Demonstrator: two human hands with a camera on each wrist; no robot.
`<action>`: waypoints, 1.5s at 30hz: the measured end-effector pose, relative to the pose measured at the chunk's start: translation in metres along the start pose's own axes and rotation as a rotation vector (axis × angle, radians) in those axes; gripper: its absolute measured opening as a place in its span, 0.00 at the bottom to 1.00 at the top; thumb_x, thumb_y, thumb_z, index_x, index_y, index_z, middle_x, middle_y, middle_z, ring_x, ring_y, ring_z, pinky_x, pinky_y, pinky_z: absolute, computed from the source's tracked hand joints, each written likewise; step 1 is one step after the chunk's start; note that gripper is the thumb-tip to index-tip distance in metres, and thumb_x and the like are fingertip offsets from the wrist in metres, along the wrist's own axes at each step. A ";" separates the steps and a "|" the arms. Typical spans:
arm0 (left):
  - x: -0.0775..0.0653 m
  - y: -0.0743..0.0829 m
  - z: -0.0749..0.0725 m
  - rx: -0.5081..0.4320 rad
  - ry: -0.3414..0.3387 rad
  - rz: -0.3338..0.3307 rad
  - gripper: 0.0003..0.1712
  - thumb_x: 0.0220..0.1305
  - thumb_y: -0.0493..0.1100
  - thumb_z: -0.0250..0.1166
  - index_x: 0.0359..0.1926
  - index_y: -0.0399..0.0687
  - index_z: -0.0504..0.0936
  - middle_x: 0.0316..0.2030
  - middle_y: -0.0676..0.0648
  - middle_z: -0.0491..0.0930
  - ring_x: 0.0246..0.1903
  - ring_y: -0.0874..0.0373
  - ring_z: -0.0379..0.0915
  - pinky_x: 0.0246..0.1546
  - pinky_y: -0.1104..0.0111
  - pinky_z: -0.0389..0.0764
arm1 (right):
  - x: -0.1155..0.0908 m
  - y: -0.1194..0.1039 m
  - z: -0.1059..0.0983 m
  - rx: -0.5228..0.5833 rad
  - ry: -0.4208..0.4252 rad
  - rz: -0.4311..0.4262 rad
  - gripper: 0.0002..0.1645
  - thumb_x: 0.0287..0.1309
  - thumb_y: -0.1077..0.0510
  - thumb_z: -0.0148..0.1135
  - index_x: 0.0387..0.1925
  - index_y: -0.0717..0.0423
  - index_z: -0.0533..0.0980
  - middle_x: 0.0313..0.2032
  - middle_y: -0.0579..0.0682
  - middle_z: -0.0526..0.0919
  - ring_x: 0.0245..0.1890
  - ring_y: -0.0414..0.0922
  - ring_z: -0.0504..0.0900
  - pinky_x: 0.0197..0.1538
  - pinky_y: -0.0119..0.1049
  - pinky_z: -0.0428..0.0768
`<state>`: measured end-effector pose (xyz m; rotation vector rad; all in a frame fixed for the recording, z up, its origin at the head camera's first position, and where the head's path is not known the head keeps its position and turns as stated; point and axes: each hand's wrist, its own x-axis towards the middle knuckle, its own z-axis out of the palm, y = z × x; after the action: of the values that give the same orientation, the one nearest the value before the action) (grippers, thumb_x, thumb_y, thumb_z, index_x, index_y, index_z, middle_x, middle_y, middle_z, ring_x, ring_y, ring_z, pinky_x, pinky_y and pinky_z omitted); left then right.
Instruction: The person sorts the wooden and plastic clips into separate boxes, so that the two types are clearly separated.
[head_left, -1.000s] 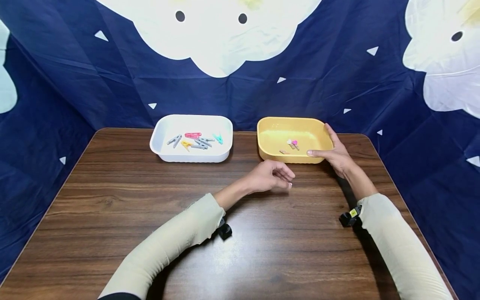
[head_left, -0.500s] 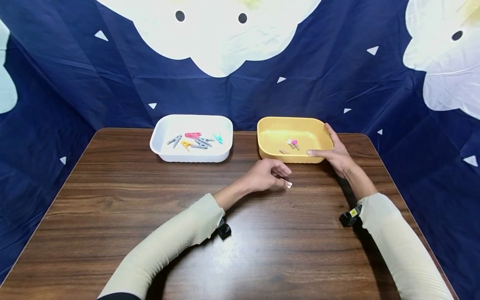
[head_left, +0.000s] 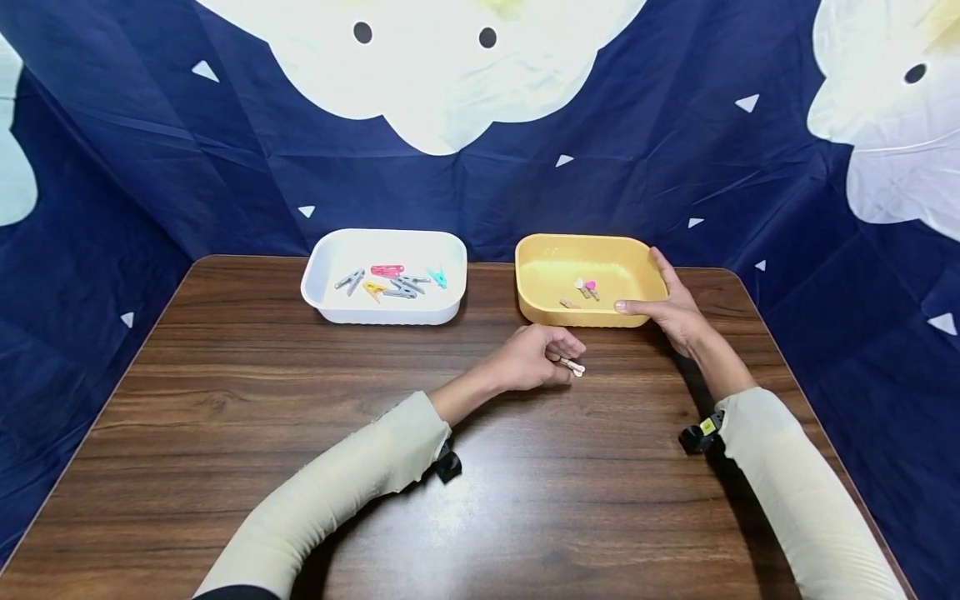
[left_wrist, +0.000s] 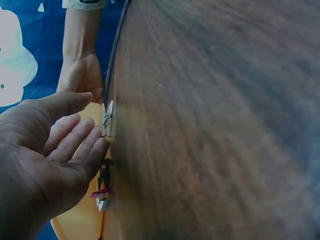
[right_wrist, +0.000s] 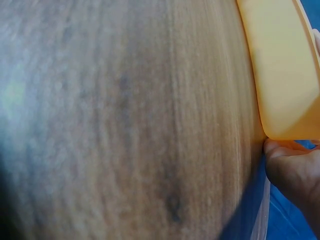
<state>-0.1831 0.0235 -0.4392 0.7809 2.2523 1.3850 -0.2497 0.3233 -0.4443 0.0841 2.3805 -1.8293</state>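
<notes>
My L hand [head_left: 534,358] is loose, thumb apart from fingers; pale clip [head_left: 573,367] sits in that gap, front of yellow bin [head_left: 549,273], contact unclear. Pink-ended clip [left_wrist: 100,193] in L wrist view's blurry, can't tell if in bin. R hand [head_left: 672,310] grips bin's R end, some fingers hidden.

At nine o'clock a clothespin [left_wrist: 108,120] sits just beside the left hand [left_wrist: 52,150]; right hand [left_wrist: 82,77] at ten, yellow tray [left_wrist: 80,222] at seven, wooden table [left_wrist: 215,120] at three.
</notes>
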 end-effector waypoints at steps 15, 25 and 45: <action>-0.001 -0.006 0.003 -0.006 0.018 -0.015 0.25 0.62 0.25 0.80 0.60 0.36 0.90 0.54 0.39 0.93 0.51 0.53 0.89 0.54 0.75 0.87 | -0.002 -0.002 0.000 0.008 -0.008 0.002 0.79 0.64 0.67 0.80 0.94 0.30 0.35 0.94 0.41 0.34 0.92 0.48 0.47 0.93 0.43 0.52; -0.004 -0.005 0.003 0.197 0.031 0.006 0.19 0.65 0.32 0.81 0.57 0.43 0.93 0.49 0.46 0.94 0.49 0.57 0.85 0.61 0.70 0.81 | -0.001 0.000 0.000 -0.001 -0.012 -0.004 0.79 0.64 0.67 0.80 0.94 0.30 0.34 0.94 0.40 0.33 0.93 0.47 0.44 0.93 0.43 0.49; -0.004 -0.006 0.004 0.246 0.034 -0.035 0.15 0.66 0.33 0.80 0.54 0.42 0.95 0.43 0.47 0.95 0.43 0.63 0.85 0.53 0.73 0.83 | 0.000 0.000 -0.001 -0.018 -0.016 0.006 0.79 0.65 0.66 0.80 0.94 0.29 0.34 0.94 0.38 0.33 0.93 0.47 0.44 0.93 0.41 0.49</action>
<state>-0.1793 0.0220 -0.4465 0.7961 2.4822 1.1260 -0.2498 0.3240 -0.4440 0.0746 2.3831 -1.7986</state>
